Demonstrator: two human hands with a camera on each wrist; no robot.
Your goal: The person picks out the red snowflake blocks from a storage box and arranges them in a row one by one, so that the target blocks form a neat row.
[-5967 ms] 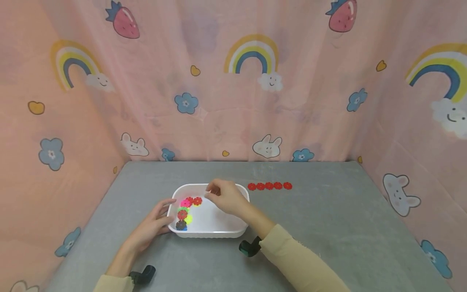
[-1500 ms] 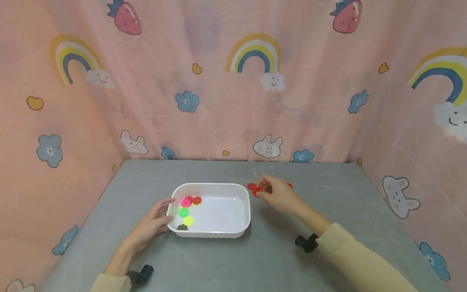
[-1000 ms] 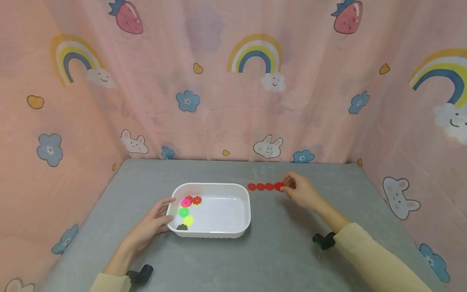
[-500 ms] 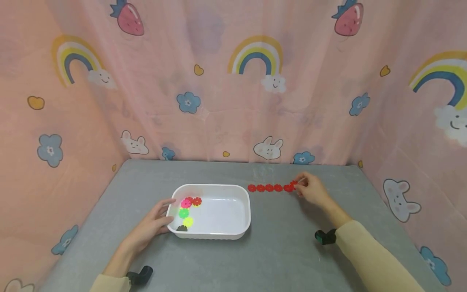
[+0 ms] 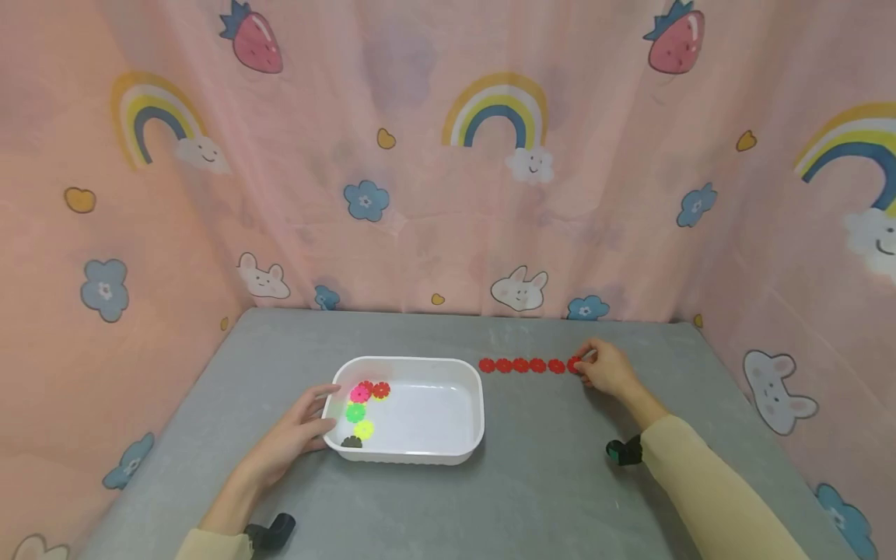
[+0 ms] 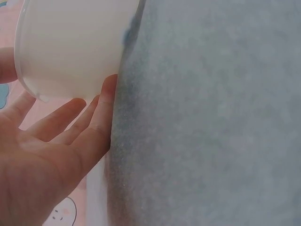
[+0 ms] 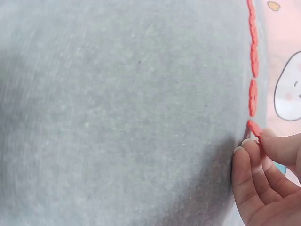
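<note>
1. Flower pieces (image 5: 521, 365) are split between the white tray (image 5: 413, 457) and a row on the grey table (image 5: 532, 498), right of the tray and about level with its far rim.
2. Left hand (image 5: 290, 432) rests at the tray's left end, fingers fairly straight and apart, thumb at the rim.
3. Inside the tray, toward that end, lie a dark piece (image 5: 351, 442), then a yellow piece (image 5: 364, 429), a green piece (image 5: 355, 412) and a pink piece (image 5: 360, 394), with two red pieces (image 5: 381, 390) farthest off, one partly covered. These I judge to be what is left outside the row.
4. Five red pieces lie lined up, so that much looks done.
5. Right hand (image 5: 607, 369) pinches a sixth red piece (image 7: 254, 128) at the row's right end; it sits tilted, so I judge its placing nearly finished, not yet released.
6. Beyond the table hangs a pink curtain (image 5: 413, 257).
</note>
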